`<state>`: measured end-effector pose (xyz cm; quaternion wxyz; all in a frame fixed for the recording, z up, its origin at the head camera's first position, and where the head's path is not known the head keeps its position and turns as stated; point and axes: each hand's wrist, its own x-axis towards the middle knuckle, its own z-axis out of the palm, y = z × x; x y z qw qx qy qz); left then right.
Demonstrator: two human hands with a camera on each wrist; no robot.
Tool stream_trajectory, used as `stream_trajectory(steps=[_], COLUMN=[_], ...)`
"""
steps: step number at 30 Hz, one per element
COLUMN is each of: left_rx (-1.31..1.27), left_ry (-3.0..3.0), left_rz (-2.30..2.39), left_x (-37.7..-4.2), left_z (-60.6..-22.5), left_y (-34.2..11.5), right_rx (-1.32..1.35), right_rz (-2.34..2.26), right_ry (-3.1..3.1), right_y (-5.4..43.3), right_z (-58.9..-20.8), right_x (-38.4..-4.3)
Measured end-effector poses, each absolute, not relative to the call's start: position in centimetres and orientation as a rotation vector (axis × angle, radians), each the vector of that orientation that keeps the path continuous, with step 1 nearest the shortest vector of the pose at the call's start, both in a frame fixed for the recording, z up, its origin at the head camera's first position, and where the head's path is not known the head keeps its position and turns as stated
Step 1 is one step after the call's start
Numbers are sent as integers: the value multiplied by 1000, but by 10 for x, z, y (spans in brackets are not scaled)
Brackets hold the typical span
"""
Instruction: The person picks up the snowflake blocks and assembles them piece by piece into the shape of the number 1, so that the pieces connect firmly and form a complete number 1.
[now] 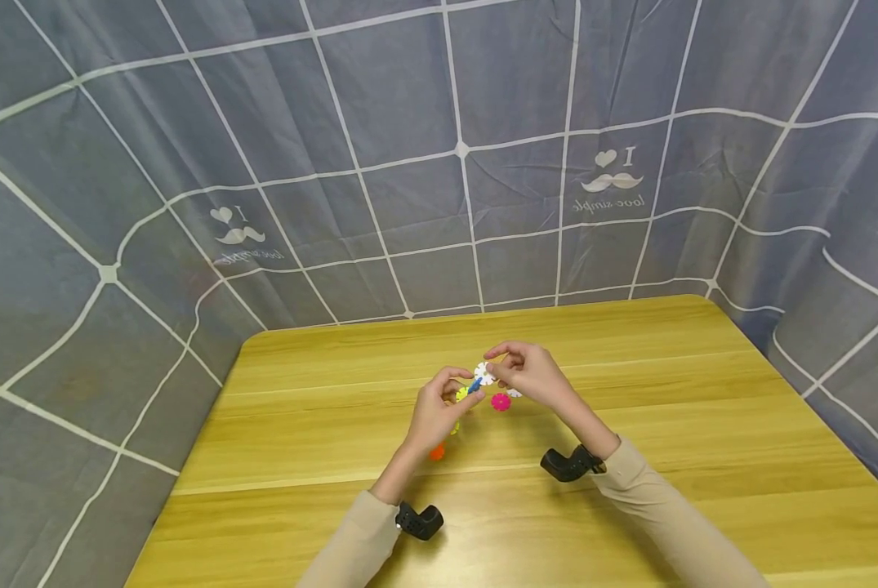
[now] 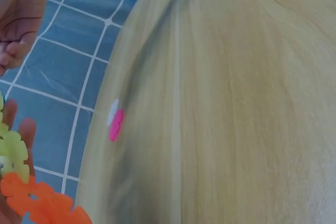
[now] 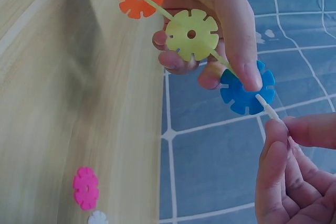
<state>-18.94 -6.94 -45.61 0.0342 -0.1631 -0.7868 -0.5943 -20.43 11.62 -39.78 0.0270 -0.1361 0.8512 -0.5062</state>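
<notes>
The left hand (image 1: 434, 412)'s grip pinches a flat, notched plastic blue disc (image 3: 239, 99), ending a chain of three yellow discs (image 3: 179, 39) and two orange discs (image 3: 130, 1); the right hand (image 1: 536, 376)'s pinches one white disc (image 3: 270, 109) beside it, above the wood-grained bench (image 1: 299, 449), where one pink disc (image 3: 80, 195) and another white disc (image 3: 98, 219) lie.

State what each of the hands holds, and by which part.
The left hand holds the blue notched disc, thumb on its face; the right hand pinches a white notched disc by the edge away from the blue one.
</notes>
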Motion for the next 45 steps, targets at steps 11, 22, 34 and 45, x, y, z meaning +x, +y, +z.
stream_trajectory(steps=[11, 22, 34, 45], left_rx=[-445, -542, -535, -520], left_ry=[-2392, -2318, -2219, -2235], left_rz=[-1464, -1343, -1651, -1871], left_x=[-189, -192, -194, -177], left_z=[-455, -458, -458, -427], left_y=[-65, -67, -70, -74], right_rx=[-402, -363, -375, -329], right_rz=[-1583, -1585, -1648, -1548], right_ry=[2621, 2615, 2597, 2651], right_y=[112, 108, 115, 131], right_z=[-397, -396, -399, -419], right_x=[-205, -204, -210, -222])
